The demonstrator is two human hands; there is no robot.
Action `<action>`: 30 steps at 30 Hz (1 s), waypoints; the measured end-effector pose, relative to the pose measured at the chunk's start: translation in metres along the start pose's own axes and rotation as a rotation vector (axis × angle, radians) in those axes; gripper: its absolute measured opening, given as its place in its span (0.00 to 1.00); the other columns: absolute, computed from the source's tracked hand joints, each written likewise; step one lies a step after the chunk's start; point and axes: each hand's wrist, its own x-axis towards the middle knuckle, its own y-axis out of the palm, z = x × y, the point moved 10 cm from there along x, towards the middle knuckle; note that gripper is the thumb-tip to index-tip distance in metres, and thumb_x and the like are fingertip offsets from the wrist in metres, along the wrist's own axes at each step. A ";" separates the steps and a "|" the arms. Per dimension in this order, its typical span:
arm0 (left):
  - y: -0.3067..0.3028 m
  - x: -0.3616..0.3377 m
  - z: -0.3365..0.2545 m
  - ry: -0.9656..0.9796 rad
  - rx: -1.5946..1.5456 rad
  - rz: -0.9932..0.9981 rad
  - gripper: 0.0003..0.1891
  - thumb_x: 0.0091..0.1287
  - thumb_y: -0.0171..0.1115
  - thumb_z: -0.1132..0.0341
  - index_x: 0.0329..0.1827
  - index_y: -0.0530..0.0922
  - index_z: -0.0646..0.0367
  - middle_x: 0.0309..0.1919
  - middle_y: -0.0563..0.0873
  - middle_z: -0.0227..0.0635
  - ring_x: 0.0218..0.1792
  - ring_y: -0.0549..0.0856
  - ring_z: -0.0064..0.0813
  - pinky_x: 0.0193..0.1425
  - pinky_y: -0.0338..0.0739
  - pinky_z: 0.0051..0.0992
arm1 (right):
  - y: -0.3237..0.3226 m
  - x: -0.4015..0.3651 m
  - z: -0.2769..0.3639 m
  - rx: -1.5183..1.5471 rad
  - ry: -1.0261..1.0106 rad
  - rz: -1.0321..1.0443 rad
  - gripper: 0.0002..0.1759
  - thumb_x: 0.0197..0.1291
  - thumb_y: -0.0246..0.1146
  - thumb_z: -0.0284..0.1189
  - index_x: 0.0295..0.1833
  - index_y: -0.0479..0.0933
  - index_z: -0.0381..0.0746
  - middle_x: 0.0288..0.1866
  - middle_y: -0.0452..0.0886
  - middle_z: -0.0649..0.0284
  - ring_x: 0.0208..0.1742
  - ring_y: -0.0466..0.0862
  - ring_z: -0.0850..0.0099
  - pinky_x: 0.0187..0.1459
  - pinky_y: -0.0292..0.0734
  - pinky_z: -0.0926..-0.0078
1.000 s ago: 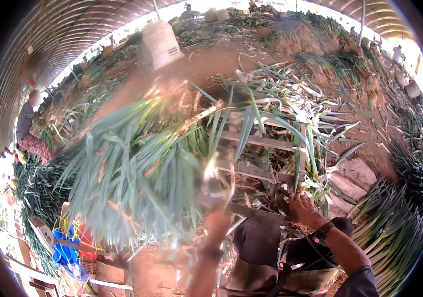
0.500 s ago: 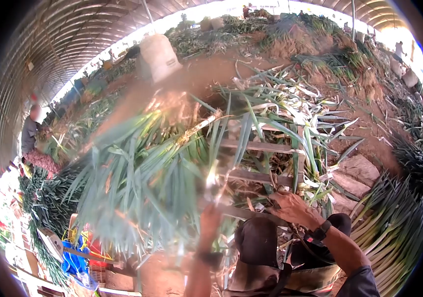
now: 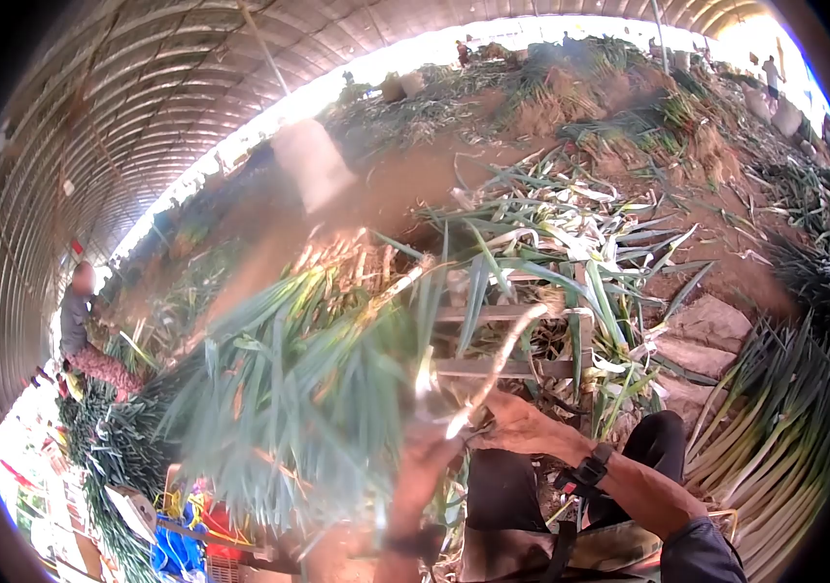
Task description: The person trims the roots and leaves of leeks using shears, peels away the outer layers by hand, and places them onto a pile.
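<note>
A pale green onion stalk [image 3: 504,358] slants up and right from between my two hands, its root end at the top. My left hand [image 3: 427,439] is blurred, closed round the lower part of the onion. Beside it, my right hand [image 3: 522,426] has come up against the stalk with its fingers bent in and pinched on it. Blur hides the exact fingertips. Left of my hands lies a big heap of green onions [image 3: 289,379], leaves towards me and roots away. A wooden slatted frame [image 3: 493,313] stands just beyond my hands.
Loose leaves and peelings [image 3: 570,228] cover the frame's far side. On the right are stone blocks [image 3: 702,335] and a row of long-stemmed onions [image 3: 775,437]. A blue bag [image 3: 177,544] sits at lower left. A person [image 3: 80,321] works at far left; a white sack [image 3: 310,165] stands beyond.
My right hand has moved left from the frame's edge to meet my left hand at the onion. The stalk now tilts up to the right. The view has shifted slightly.
</note>
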 end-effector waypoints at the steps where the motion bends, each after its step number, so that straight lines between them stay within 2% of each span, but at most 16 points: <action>1: 0.005 0.000 -0.004 0.025 0.006 0.019 0.11 0.71 0.63 0.69 0.54 0.85 0.61 0.35 0.86 0.24 0.37 0.80 0.16 0.42 0.75 0.19 | -0.003 0.001 0.005 -0.080 -0.074 -0.042 0.43 0.66 0.70 0.33 0.82 0.58 0.45 0.67 0.76 0.58 0.52 0.85 0.72 0.51 0.83 0.71; 3: 0.016 -0.005 -0.018 0.069 0.016 0.053 0.12 0.72 0.62 0.69 0.55 0.85 0.61 0.35 0.86 0.25 0.36 0.80 0.16 0.41 0.75 0.19 | -0.005 -0.006 0.006 0.124 0.048 -0.013 0.41 0.68 0.69 0.33 0.82 0.59 0.43 0.58 0.82 0.60 0.47 0.84 0.73 0.45 0.82 0.75; 5: 0.022 -0.007 -0.026 0.099 0.105 0.042 0.12 0.74 0.61 0.70 0.56 0.84 0.60 0.34 0.85 0.24 0.34 0.80 0.15 0.37 0.75 0.19 | -0.009 -0.011 0.014 0.172 0.000 -0.033 0.28 0.66 0.68 0.33 0.68 0.70 0.36 0.64 0.79 0.55 0.65 0.79 0.60 0.62 0.83 0.59; 7: 0.026 -0.005 -0.026 0.142 0.144 0.022 0.11 0.74 0.61 0.70 0.56 0.84 0.59 0.33 0.85 0.23 0.33 0.80 0.15 0.36 0.74 0.19 | -0.012 -0.012 0.019 0.109 -0.069 -0.080 0.28 0.65 0.69 0.31 0.68 0.71 0.35 0.63 0.79 0.54 0.63 0.81 0.60 0.61 0.84 0.61; 10: 0.029 0.002 -0.023 0.198 0.221 -0.009 0.11 0.75 0.60 0.69 0.57 0.84 0.59 0.32 0.85 0.25 0.31 0.79 0.14 0.35 0.74 0.18 | -0.022 -0.017 0.012 -0.196 -0.088 -0.087 0.24 0.66 0.67 0.28 0.65 0.73 0.35 0.59 0.82 0.55 0.59 0.84 0.61 0.59 0.85 0.63; 12: 0.030 -0.002 -0.035 0.292 0.332 -0.061 0.12 0.75 0.60 0.70 0.58 0.84 0.59 0.31 0.85 0.26 0.29 0.78 0.13 0.34 0.74 0.19 | -0.044 -0.017 -0.013 0.214 -0.062 -0.317 0.10 0.68 0.66 0.25 0.53 0.82 0.36 0.48 0.87 0.58 0.46 0.86 0.70 0.45 0.85 0.73; 14: 0.031 -0.006 -0.042 0.374 0.439 -0.084 0.13 0.74 0.60 0.72 0.58 0.84 0.59 0.30 0.85 0.27 0.28 0.77 0.13 0.33 0.74 0.19 | -0.064 -0.022 -0.041 0.270 -0.122 -0.439 0.08 0.67 0.65 0.20 0.48 0.86 0.37 0.40 0.90 0.58 0.38 0.88 0.73 0.36 0.85 0.78; 16: 0.029 -0.013 -0.043 0.440 0.542 -0.074 0.13 0.74 0.61 0.73 0.59 0.84 0.59 0.29 0.85 0.28 0.28 0.76 0.13 0.32 0.74 0.19 | -0.085 -0.027 -0.038 0.254 -0.160 -0.531 0.08 0.67 0.63 0.19 0.48 0.86 0.37 0.34 0.88 0.60 0.30 0.85 0.75 0.27 0.80 0.79; 19: 0.024 -0.019 -0.033 0.334 0.500 -0.061 0.13 0.72 0.64 0.70 0.58 0.84 0.60 0.28 0.85 0.41 0.29 0.82 0.27 0.36 0.77 0.30 | -0.126 -0.037 -0.007 0.059 -0.089 -0.597 0.10 0.67 0.60 0.19 0.47 0.87 0.37 0.24 0.81 0.64 0.18 0.75 0.79 0.15 0.64 0.80; 20: 0.022 -0.023 -0.033 0.324 0.519 -0.058 0.13 0.72 0.64 0.72 0.58 0.84 0.60 0.29 0.85 0.37 0.30 0.81 0.22 0.36 0.76 0.26 | -0.142 -0.044 -0.031 0.099 0.033 -0.681 0.11 0.67 0.59 0.20 0.46 0.87 0.37 0.21 0.77 0.68 0.15 0.66 0.81 0.13 0.52 0.80; 21: 0.019 -0.028 -0.033 0.315 0.538 -0.056 0.13 0.72 0.63 0.74 0.57 0.85 0.60 0.29 0.85 0.32 0.30 0.79 0.18 0.35 0.74 0.22 | -0.157 -0.050 -0.035 0.198 0.105 -0.776 0.12 0.68 0.56 0.21 0.45 0.86 0.36 0.24 0.79 0.67 0.16 0.66 0.81 0.13 0.53 0.81; 22: 0.015 -0.032 -0.033 0.306 0.556 -0.053 0.13 0.72 0.62 0.77 0.57 0.85 0.61 0.29 0.85 0.28 0.30 0.78 0.13 0.34 0.73 0.18 | -0.191 -0.061 -0.066 -0.123 -0.010 -0.841 0.11 0.66 0.60 0.22 0.49 0.86 0.39 0.31 0.83 0.65 0.20 0.72 0.79 0.18 0.62 0.80; 24: 0.006 -0.041 -0.026 0.270 0.536 -0.037 0.13 0.71 0.62 0.78 0.57 0.85 0.61 0.30 0.86 0.29 0.31 0.79 0.14 0.35 0.73 0.18 | -0.233 -0.077 -0.100 -0.406 0.052 -0.855 0.13 0.65 0.64 0.25 0.54 0.85 0.40 0.38 0.85 0.65 0.24 0.76 0.76 0.21 0.68 0.79; 26: -0.001 -0.049 -0.019 0.268 0.551 -0.014 0.15 0.69 0.65 0.79 0.58 0.85 0.62 0.31 0.87 0.32 0.33 0.81 0.15 0.36 0.75 0.19 | -0.237 -0.096 -0.066 0.382 0.332 -1.021 0.12 0.68 0.60 0.28 0.51 0.84 0.34 0.31 0.79 0.68 0.20 0.70 0.78 0.17 0.61 0.80; 29: 0.008 -0.062 -0.033 0.439 0.588 0.002 0.15 0.68 0.67 0.78 0.58 0.85 0.62 0.33 0.88 0.36 0.34 0.83 0.18 0.38 0.77 0.22 | -0.258 -0.102 -0.066 0.348 0.272 -1.068 0.11 0.71 0.57 0.28 0.41 0.82 0.35 0.23 0.70 0.72 0.19 0.64 0.81 0.17 0.55 0.80; 30: 0.009 -0.066 -0.038 0.464 0.638 -0.010 0.15 0.66 0.69 0.78 0.56 0.85 0.62 0.35 0.89 0.40 0.33 0.85 0.23 0.40 0.80 0.25 | -0.263 -0.105 -0.065 0.364 0.257 -1.086 0.11 0.71 0.57 0.28 0.39 0.82 0.35 0.23 0.69 0.72 0.19 0.64 0.82 0.17 0.54 0.80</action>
